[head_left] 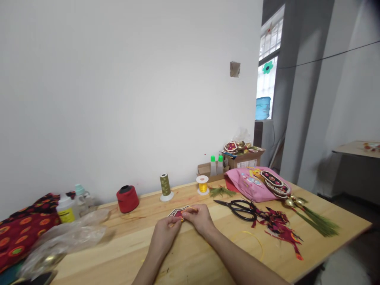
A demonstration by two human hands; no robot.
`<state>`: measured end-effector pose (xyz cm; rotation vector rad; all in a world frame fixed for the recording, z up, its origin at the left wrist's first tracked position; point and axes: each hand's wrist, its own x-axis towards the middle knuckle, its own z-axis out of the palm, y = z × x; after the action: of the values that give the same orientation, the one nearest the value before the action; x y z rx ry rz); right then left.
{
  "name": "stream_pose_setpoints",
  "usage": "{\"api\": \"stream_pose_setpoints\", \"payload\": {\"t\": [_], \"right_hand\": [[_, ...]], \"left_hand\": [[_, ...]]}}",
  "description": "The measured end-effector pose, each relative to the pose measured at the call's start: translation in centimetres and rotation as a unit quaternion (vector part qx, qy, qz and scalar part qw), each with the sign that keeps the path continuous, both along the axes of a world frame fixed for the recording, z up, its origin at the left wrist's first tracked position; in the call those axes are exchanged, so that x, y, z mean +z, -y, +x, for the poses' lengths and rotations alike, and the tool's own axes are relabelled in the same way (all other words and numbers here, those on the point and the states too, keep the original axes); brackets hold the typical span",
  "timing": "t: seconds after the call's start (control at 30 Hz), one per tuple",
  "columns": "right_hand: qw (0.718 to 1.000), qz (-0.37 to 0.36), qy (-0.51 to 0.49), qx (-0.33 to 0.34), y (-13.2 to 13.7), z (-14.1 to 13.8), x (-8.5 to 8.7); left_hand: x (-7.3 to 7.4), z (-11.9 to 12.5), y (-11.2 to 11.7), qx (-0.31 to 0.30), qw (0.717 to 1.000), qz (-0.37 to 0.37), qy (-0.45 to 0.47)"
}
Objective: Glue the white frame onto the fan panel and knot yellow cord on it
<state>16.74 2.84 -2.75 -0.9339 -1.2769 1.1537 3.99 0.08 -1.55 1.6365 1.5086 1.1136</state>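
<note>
A small dark red ornament (177,212) with white and black trim is held just above the wooden table, partly hidden by my fingers. My left hand (165,234) is closed in a pinch at its lower edge, where bits of yellow cord show between the fingertips. From the other side, my right hand (203,220) pinches the ornament, thumb and forefinger together, with yellow cord by the fingers. A loop of yellow cord (261,244) lies on the table beyond my right forearm. Black-handled scissors (242,209) rest to the right of my hands.
Behind stand a red thread cone (127,199), a green thread spool (164,185) and a yellow cord spool (203,186). At right lie fabric scraps (280,225), a pink cloth (252,184) and a green tassel (320,221). Plastic bags (71,237) and patterned fabric (23,233) occupy the left.
</note>
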Motion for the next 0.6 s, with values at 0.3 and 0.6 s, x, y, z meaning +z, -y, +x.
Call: {"api": "stream_pose_setpoints", "payload": {"t": [0.3, 0.6], "right_hand": [[0.999, 0.025, 0.042, -0.007, -0.2, 0.1, -0.5], [0.995, 0.019, 0.093, -0.028, -0.7, 0.0, -1.2]], "left_hand": [[-0.7, -0.4, -0.6, -0.006, 1.0, -0.021, -0.003], [-1.4, -1.2, -1.7, -0.026, 0.998, -0.051, -0.02]]}}
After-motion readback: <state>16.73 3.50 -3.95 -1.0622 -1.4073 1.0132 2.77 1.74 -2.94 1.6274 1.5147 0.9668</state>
